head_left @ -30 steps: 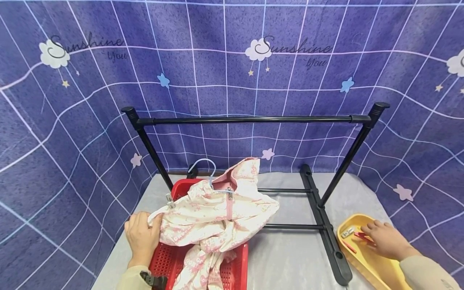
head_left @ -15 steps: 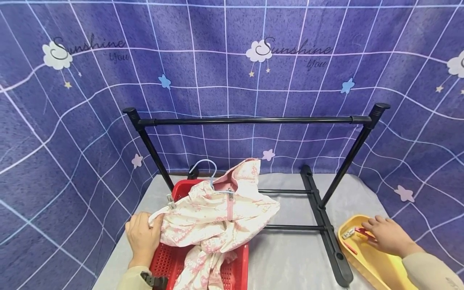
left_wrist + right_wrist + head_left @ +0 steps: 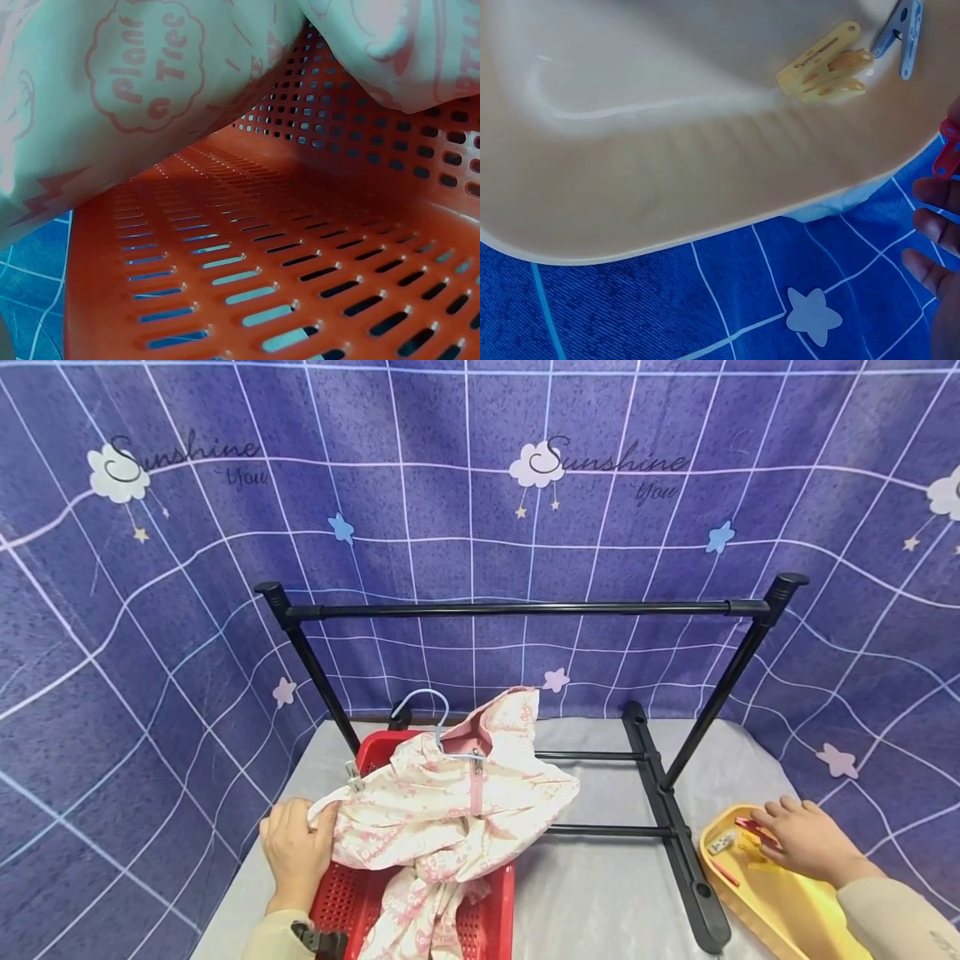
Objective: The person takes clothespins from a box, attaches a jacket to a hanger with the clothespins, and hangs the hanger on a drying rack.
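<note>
A white hooded jacket with pink print lies over a red basket, a light-blue hanger at its neck. A greyish clothespin sits on its left shoulder edge. My left hand pinches the end of the left sleeve; the left wrist view shows printed fabric above the basket floor, but not the fingers. Over the yellow tray, my right hand holds a red clothespin at the fingertips. Yellow clothespins and a grey-blue clothespin lie in the tray.
A black rack stands behind the basket, its top bar running across and its right foot between basket and tray. Another red clothespin lies near the tray's left wall. A patterned blue curtain encloses the back and sides.
My right hand has risen slightly from the tray's contents with the red clothespin, and yellow clothespins show more beneath it. The left hand and the jacket have stayed put.
</note>
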A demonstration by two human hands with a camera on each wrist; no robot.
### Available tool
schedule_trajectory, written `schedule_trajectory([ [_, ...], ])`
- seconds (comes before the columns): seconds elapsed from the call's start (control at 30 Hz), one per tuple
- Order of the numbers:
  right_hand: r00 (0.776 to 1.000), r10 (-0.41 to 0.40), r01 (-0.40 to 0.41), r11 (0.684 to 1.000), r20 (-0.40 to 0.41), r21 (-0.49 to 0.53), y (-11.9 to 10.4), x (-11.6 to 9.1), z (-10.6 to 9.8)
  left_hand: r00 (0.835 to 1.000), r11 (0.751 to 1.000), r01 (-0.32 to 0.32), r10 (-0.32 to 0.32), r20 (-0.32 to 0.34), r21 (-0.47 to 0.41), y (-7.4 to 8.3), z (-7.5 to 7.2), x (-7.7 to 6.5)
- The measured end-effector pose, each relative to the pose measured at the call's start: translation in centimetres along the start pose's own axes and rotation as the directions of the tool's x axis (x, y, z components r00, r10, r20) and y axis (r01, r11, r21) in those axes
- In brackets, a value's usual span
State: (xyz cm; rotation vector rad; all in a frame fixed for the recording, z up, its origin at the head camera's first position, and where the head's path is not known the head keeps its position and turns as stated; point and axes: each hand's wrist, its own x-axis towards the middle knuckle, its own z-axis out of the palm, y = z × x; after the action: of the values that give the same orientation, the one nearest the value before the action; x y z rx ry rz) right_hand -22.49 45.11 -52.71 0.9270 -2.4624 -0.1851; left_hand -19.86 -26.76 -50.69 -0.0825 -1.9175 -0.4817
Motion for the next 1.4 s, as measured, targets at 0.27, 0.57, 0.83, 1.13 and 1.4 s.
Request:
schedule_trajectory([
  [0.27,0.999,-0.008,0.008,1.000,-0.032,0.005,0.1,0.8,-0.5,1.000,1.000,0.009,-0.009,0.010,0.001,0.1,-0.1,0.1],
  [0.57,0.997,-0.017,0.018,1.000,-0.076,0.011,-0.4,1.6,-0.6,1.000,1.000,0.013,-0.013,0.004,-0.005,0.0,-0.1,0.0],
  [0.83,0.995,-0.006,0.008,1.000,-0.102,0.021,-0.4,2.6,-1.0,1.000,1.000,0.000,0.000,-0.012,-0.009,0.1,0.0,0.0],
  [1.13,0.991,0.006,-0.005,1.000,-0.132,0.005,-0.8,3.6,-1.2,1.000,1.000,-0.003,0.003,-0.006,-0.007,0.1,-0.1,0.0],
  [1.4,0.987,-0.008,0.011,1.000,-0.162,0.019,-1.1,4.3,-1.2,1.000,1.000,-0.007,0.007,-0.011,-0.005,0.0,0.0,-0.1],
])
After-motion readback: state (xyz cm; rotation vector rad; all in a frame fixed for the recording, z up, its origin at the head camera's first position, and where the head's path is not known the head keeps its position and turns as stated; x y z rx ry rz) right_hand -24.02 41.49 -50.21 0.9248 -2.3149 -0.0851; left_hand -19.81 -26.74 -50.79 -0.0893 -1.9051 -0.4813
